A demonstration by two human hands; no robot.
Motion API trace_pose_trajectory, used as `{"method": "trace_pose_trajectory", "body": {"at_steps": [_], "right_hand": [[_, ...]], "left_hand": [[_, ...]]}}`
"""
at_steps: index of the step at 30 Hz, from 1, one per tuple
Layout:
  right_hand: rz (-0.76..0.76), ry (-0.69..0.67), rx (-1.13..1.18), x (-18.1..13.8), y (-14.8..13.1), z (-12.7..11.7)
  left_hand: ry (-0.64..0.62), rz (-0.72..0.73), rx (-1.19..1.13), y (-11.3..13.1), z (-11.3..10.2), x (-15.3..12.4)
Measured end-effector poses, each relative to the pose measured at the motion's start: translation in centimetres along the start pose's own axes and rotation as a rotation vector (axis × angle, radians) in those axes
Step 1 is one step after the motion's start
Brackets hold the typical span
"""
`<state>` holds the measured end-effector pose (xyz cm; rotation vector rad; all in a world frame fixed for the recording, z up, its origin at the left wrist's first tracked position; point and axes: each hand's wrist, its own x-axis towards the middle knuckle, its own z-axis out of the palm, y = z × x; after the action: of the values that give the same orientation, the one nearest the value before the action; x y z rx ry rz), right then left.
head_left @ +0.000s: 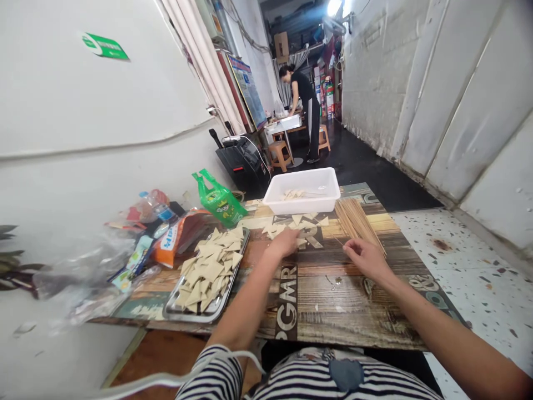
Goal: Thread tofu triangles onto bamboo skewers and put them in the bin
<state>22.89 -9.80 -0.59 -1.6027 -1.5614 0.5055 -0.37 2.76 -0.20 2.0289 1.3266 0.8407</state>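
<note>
My right hand (363, 256) is closed in a pinch on a thin bamboo skewer (338, 241), whose tip points left. Just beyond it lies a bundle of bamboo skewers (358, 219). My left hand (285, 243) reaches down among loose pale triangular pieces, like tofu skin (296, 220), on the table. Its fingers are partly hidden and a little blurred, so its grip does not show. Left of my left arm, a metal tray (170, 312) carries a heap of the same triangles (210, 266). Beyond my hands stands a white plastic tub (302, 206) with some skewered triangles inside.
A green plastic bag (220, 203) stands behind the tray. Packets, a bottle and clear plastic wrapping (95, 272) crowd the left side of the wooden table (333, 316). A white cable crosses near my left sleeve. Farther back, another person (308, 105) leans over a table.
</note>
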Motion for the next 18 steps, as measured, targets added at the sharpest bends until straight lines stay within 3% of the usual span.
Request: {"method": "trace_pose_trajectory", "body": {"at_steps": [5,11,15,18], "right_hand": [[-0.018,-0.06,0.034,-0.5,-0.4,0.7],[-0.051,-0.106,0.039,-0.7,0.2,1.4],[-0.072,-0.101,0.045,-0.9,0.9,1.7],[-0.103,-0.088,0.056,-1.1,1.2,1.7]], "left_hand": [[-0.162,0.05,-0.102,-0.3,-0.3,-2.3],[-0.074,0.006,-0.26,-0.4,1.8,-4.0],[-0.101,-0.07,-0.669,0.7,2.3,-4.1],[-0.028,-0.195,-0.995,1.4,2.5,-3.8]]}}
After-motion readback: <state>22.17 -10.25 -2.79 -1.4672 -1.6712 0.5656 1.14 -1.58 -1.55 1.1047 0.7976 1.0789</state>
